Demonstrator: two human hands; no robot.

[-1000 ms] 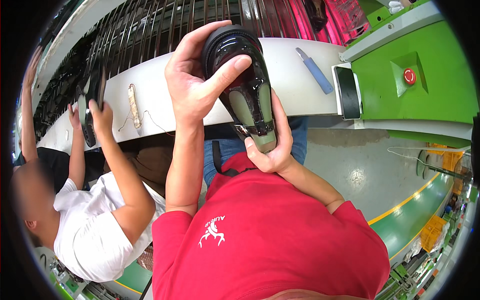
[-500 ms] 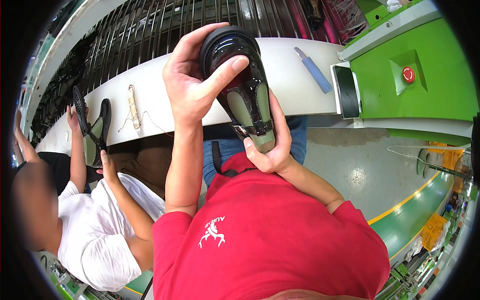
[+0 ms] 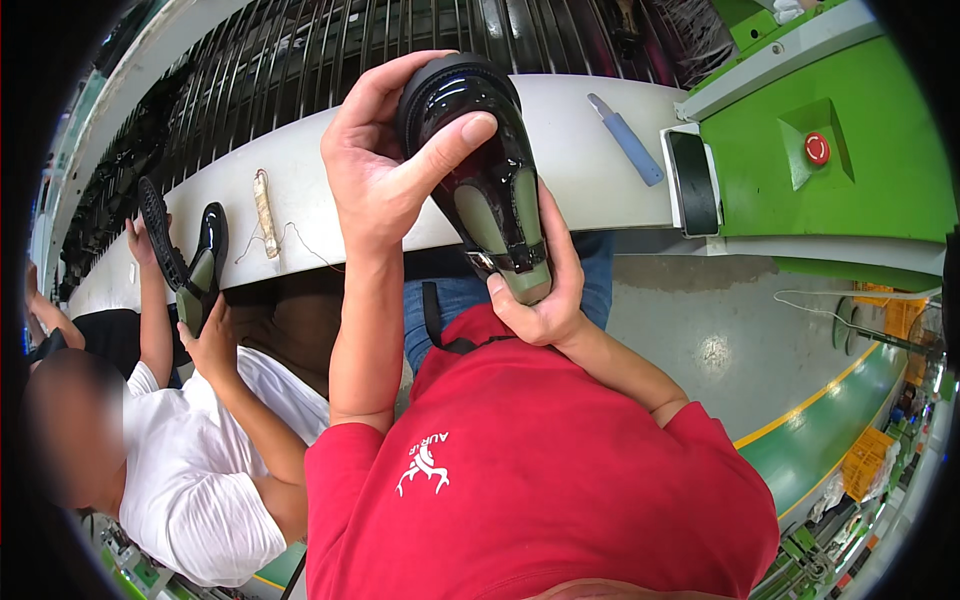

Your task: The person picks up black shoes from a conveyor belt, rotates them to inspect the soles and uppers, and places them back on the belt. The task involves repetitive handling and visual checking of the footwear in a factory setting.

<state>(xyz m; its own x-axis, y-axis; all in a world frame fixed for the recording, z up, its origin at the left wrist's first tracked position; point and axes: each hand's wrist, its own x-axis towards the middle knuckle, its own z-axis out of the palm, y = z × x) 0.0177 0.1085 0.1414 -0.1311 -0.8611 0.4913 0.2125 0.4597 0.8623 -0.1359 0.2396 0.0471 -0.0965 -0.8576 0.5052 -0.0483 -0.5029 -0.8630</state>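
Observation:
A glossy black shoe point(image 3: 480, 150), with a green last showing through its openings, is held up in front of me, toe away. My left hand point(image 3: 385, 165) wraps round the toe end, thumb across the upper and fingers under the thick dark sole. My right hand point(image 3: 548, 285) grips the heel end, its thumb against the green heel of the last. The shoe hides some fingers of both hands. Beyond the shoe, the white tabletop point(image 3: 570, 140) bears a blue-handled knife point(image 3: 628, 140) on the right and a thread-wrapped stick point(image 3: 265, 215) on the left.
A phone-like dark device point(image 3: 692, 182) sits at the table's right end, beside a green machine panel point(image 3: 830, 150) with a red button point(image 3: 817, 149). Metal rollers point(image 3: 400, 30) run behind the table. To my left, a person in white point(image 3: 220, 460) handles another black shoe point(image 3: 205, 260).
My hands and the shoe have barely moved. At the left, the other person's shoe has turned, and their nearer hand has shifted on it.

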